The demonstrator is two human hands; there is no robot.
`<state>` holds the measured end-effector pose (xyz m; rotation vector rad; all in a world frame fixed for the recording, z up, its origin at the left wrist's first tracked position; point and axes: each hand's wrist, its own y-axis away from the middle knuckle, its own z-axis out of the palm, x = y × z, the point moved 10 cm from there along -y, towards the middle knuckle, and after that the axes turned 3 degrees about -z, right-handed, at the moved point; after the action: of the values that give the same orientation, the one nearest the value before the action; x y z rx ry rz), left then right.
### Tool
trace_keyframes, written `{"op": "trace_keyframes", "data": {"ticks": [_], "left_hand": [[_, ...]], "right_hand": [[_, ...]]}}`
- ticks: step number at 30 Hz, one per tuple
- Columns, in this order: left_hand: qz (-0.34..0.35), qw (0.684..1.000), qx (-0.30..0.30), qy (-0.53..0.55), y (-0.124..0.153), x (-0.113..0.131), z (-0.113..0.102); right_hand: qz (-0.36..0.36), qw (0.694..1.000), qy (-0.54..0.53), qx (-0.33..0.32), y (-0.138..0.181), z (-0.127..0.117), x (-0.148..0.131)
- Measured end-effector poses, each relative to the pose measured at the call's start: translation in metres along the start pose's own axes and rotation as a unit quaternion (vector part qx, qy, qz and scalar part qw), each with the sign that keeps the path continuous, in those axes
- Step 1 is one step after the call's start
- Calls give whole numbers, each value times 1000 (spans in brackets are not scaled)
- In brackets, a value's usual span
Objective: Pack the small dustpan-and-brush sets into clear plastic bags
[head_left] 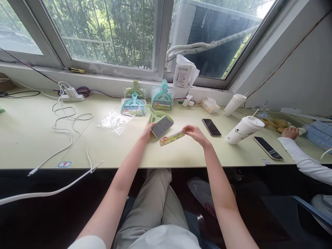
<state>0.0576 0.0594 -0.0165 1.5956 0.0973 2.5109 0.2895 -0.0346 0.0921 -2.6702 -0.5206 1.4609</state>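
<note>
My left hand (pixel 148 130) is closed on a green dustpan and brush set (pixel 160 121), whose grey bristles point toward me. Between the thumb and fingers of my right hand (pixel 194 134) is one end of a printed paper label (pixel 171 138), yellow with red and white. The label's other end lies close to the bristles; whether they touch I cannot tell. Behind the set stand wrapped sets, a blue one (pixel 134 104) in front of a darker green one (pixel 135 90). Crumpled clear plastic wrap (pixel 114 121) lies left of my left hand.
Teal wrapped sets (pixel 163 97) stand near the window. To the right are a phone (pixel 211 127), a tilted white cup (pixel 245 129), another cup (pixel 234 104) and a second phone (pixel 268 148). A white cable (pixel 70 133) loops across the left. Another person's hand (pixel 289 132) rests far right.
</note>
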Motion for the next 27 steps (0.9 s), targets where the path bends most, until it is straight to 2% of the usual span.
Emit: {"op": "trace_keyframes", "data": {"ticks": [3,6,8,13,19,21,23,25,26,27], "left_hand": [[26,999,-31,-31,7,3,12],[30,996,-60,-53,13,5,22],[33,995,-70,-58,15,8,25],[33,994,-75,-77,12,6,25],[48,994,-89,-50,5,2,25],[66,994,-74,-48,4,6,22],[96,993,-59,-46,5,13,21],[129,990,-49,-36,7,22,20],[144,988,-46,-28,8,26,20],[156,987,-40,-20,8,29,19]], "right_hand": [[-1,992,129,2,-37,11,-9],[27,971,233,41,-64,18,4],[45,966,245,66,-73,21,16],[84,979,166,82,-80,29,38],[60,973,185,125,-83,17,32],[22,970,174,167,-78,14,24],[-8,960,131,248,-66,10,20],[2,936,52,347,-50,9,29],[23,927,-5,373,-45,15,38],[45,927,-81,362,-47,28,49]]}}
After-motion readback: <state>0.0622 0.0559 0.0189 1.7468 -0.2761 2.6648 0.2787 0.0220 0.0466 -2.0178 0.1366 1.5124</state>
